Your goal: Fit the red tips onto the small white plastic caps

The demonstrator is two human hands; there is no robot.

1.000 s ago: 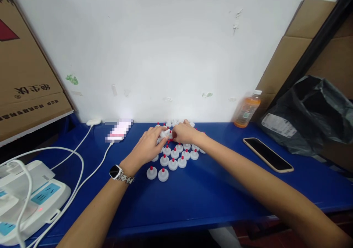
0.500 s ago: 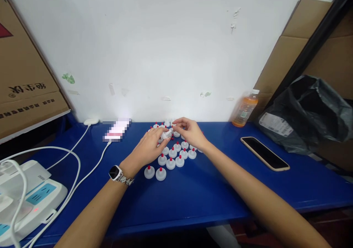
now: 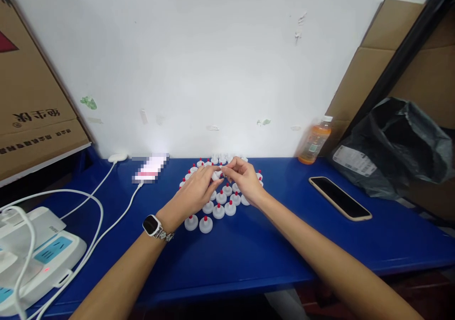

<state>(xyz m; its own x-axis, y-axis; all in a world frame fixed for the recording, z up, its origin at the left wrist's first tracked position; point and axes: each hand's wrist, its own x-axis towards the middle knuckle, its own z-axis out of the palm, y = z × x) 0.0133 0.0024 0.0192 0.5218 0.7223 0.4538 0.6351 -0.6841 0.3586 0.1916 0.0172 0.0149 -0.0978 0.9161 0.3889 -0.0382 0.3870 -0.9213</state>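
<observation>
Between the thumb and fingers of my left hand [image 3: 196,186] is a white nozzle cap [image 3: 216,174], its narrow end turned toward the right. My right hand [image 3: 243,178] meets it there, thumb and index finger pinched at the nozzle's tip. Whatever small piece sits in that pinch is hidden by the fingertips. Around and below both hands, several white round caps with red tips [image 3: 218,211] stand upright on the blue table [image 3: 227,258]. Further white caps without visible red tips [image 3: 222,159] stand at the back by the wall, partly behind my right hand.
On the right lie a phone [image 3: 340,198] and a grey plastic bag [image 3: 387,144], with an orange drink bottle [image 3: 314,141] by the wall. At left are a power strip [image 3: 53,253], white cables and a lit phone [image 3: 151,168]. Cardboard boxes flank both sides.
My right hand has come down and closer to the left, its fingertips now at the nozzle of the held cap. The left hand has shifted slightly, still holding the cap.
</observation>
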